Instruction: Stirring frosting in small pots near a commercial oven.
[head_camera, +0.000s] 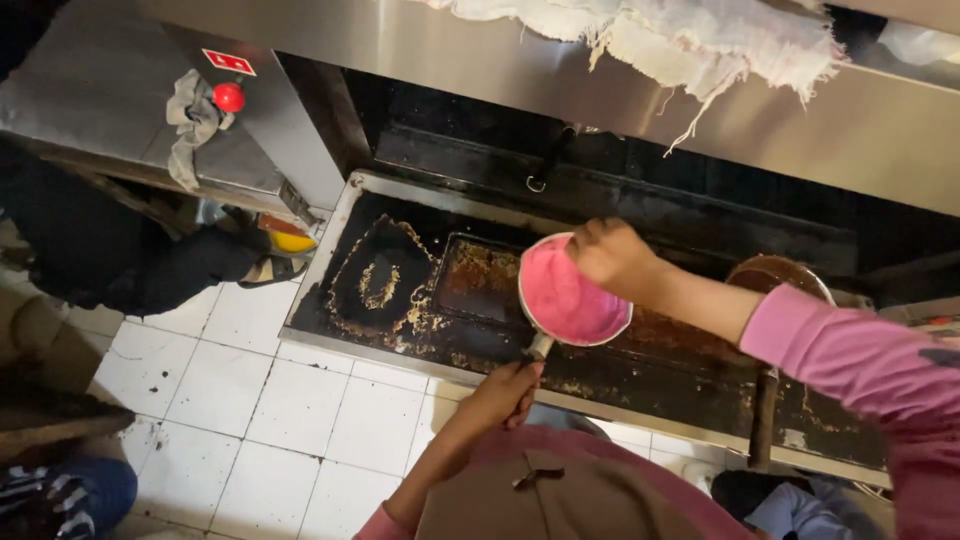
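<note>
My left hand (505, 390) grips the handle of a small metal pan (528, 318) filled with smooth pink batter (567, 298). I hold the pan above a dark, greasy drip tray (345, 235) under a steel cooking unit. Fingers closed, my right hand (613, 255) rests on the pan's far rim at the edge of the batter. Whether it holds anything I cannot tell. Both arms wear pink sleeves (860, 360).
A frayed white cloth (700, 40) hangs over the steel counter above. A grey rag (190, 125) and red knob (229, 97) sit on a steel cabinet at left. A round brown pot (780, 272) stands at right. White floor tiles (250, 390) lie below.
</note>
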